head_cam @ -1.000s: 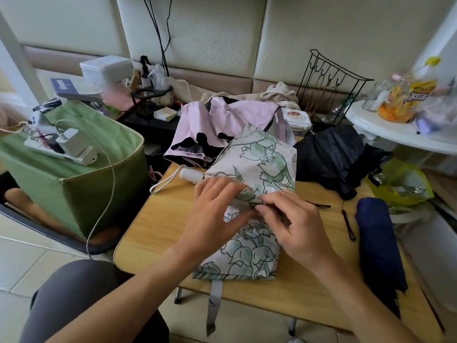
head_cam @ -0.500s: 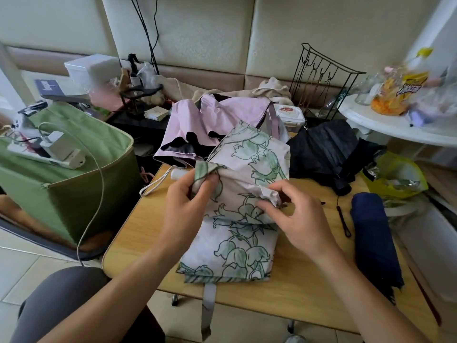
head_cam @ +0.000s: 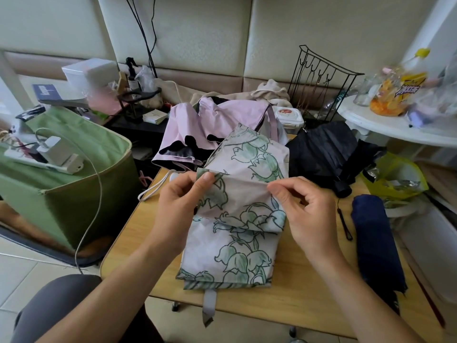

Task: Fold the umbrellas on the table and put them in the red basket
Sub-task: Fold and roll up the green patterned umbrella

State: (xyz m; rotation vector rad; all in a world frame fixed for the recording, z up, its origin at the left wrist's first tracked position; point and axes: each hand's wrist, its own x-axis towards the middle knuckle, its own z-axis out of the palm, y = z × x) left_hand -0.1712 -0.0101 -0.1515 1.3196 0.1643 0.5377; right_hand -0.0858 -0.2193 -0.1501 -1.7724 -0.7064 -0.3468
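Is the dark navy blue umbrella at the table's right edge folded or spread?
Folded. The dark navy blue umbrella lies collapsed in a narrow bundle on the wooden table, canopy gathered around it, neither hand touching it.

Start at the green fabric bin (head_cam: 74, 194), standing on the floor at the far left. On its top sits a white power strip (head_cam: 47, 162) with a white charger block (head_cam: 50, 151) plugged in, and a pale cable (head_cam: 95, 191) loops down over the bin's near side. Behind the bin, a white box (head_cam: 90, 73) sits above a dark blue booklet (head_cam: 47, 92). Further right of the bin, a black spray bottle (head_cam: 131, 70) stands in a dark holder. Far across from the bin, a black wire rack (head_cam: 321, 82) rises, with a white round side table (head_cam: 395, 125) beyond it carrying a yellow snack bag (head_cam: 400, 95). Below that, a yellow plastic bag (head_cam: 395, 179) lies crumpled.
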